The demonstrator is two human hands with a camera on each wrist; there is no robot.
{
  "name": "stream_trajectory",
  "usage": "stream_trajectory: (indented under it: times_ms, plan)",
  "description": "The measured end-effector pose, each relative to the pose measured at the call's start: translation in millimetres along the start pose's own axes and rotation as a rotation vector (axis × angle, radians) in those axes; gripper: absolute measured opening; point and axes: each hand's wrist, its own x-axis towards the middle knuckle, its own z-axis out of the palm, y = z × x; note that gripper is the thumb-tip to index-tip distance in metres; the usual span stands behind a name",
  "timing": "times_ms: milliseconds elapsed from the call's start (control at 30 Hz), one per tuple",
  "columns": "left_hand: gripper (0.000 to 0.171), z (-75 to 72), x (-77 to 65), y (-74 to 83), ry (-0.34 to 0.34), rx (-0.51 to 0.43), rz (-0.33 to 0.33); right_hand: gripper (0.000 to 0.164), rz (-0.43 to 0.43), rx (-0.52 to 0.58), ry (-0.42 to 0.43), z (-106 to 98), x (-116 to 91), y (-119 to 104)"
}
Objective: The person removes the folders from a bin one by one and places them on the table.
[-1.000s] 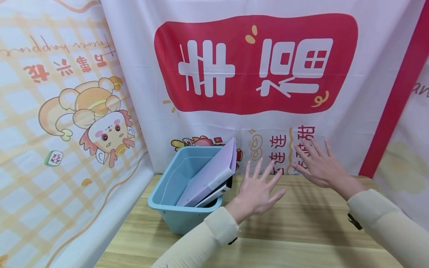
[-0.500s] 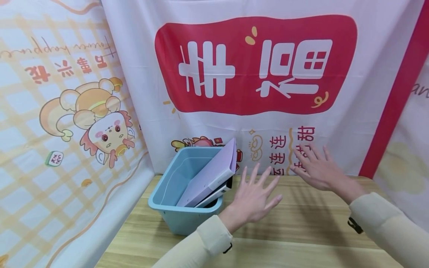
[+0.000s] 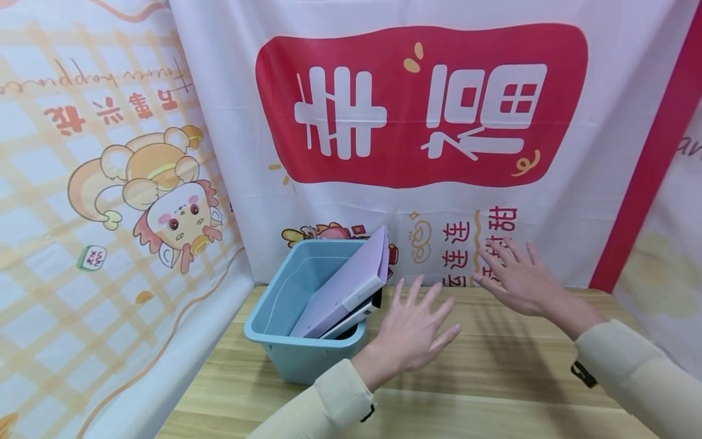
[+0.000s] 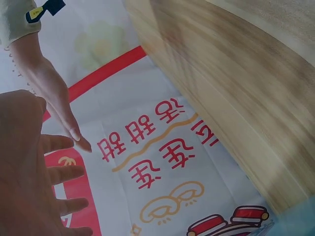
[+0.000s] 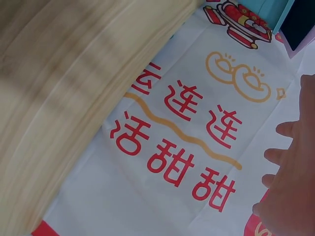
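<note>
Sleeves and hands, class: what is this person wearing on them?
Left sleeve and right sleeve are cream, with broad cuffs. A black fitting shows at each; the right one bears a yellow label. Left hand and right hand are bare: no rings visible.

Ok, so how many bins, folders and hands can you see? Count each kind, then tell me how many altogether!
Bins: 1, the blue bin
Folders that show: 2, the purple folder and the black-and-white folder under it
Hands: 2, the left hand and the right hand
Total: 5
</note>
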Motion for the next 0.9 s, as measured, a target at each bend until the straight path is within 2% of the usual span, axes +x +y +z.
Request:
stream_trajectory:
  times_ms: [600,900]
  plan:
    - [0.062,-4.0,-17.2,-2.8,0.053,-0.019,0.023,0.072,-0.067,-0.001,0.018,-0.9,-4.5,-17.3]
    - [0.056,-8.3,-29.5,-3.3,0.136,-0.043,0.059,0.072,-0.09,0.013,0.047,-5.9,-4.5,-24.0]
